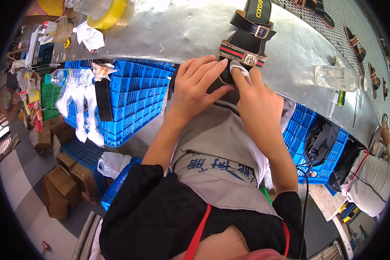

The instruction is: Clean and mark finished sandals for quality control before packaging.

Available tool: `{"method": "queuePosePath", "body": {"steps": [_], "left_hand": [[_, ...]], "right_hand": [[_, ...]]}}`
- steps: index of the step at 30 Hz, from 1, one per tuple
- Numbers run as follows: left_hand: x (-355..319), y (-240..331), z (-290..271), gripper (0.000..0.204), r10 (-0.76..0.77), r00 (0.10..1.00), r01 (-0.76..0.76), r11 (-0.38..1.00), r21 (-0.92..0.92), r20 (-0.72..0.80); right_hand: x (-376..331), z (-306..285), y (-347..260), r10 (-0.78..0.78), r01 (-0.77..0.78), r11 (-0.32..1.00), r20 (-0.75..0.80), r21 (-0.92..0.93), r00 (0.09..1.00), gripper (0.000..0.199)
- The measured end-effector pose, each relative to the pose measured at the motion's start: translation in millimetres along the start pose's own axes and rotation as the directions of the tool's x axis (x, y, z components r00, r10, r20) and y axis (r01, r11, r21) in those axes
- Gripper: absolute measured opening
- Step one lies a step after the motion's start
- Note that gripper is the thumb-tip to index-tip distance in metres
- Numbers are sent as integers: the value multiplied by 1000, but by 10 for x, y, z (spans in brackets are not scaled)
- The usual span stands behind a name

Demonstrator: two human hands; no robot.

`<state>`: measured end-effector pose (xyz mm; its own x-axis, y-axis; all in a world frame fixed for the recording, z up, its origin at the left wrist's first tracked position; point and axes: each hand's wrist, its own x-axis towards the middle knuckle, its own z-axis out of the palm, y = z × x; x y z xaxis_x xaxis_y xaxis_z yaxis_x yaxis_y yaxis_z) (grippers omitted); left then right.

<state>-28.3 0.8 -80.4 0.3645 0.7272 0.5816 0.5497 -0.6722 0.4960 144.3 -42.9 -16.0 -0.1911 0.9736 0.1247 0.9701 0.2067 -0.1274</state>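
A black open-toed sandal (pixel 259 31) lies on the metal bench, its toe end toward me. It has a buckled black strap and a patterned band with green and red stripes and a round metal ornament. My left hand (pixel 195 89) grips the toe end from the left, fingertips by the patterned band and thumb across the near edge. In my right hand (pixel 258 104) is a small white cloth (pixel 242 71), wrapped at the index finger and pressed against the sandal just below the band. My fingers hide part of the insole.
A clear bottle of liquid (pixel 336 78) lies right on the metal bench (pixel 173 30). Yellow tape (pixel 110 15) and crumpled white paper (pixel 90 35) are at the far left. Blue crates (pixel 136 99) stand below the bench edge. More sandals (pixel 355 45) rest on a mesh surface at right.
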Motion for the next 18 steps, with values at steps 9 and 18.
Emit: {"method": "queuePosePath", "body": {"steps": [9,18], "left_hand": [[-39,-14,40,64,-27,999,26,999,-45,-20],[6,-45,12,64,-18,1000,17,998,-66,-9]], "right_hand": [[69,47,50,-33,32,999,-33,-30,999,42],[63,26,35,-31,30,998,-14,-54,999,35]]}}
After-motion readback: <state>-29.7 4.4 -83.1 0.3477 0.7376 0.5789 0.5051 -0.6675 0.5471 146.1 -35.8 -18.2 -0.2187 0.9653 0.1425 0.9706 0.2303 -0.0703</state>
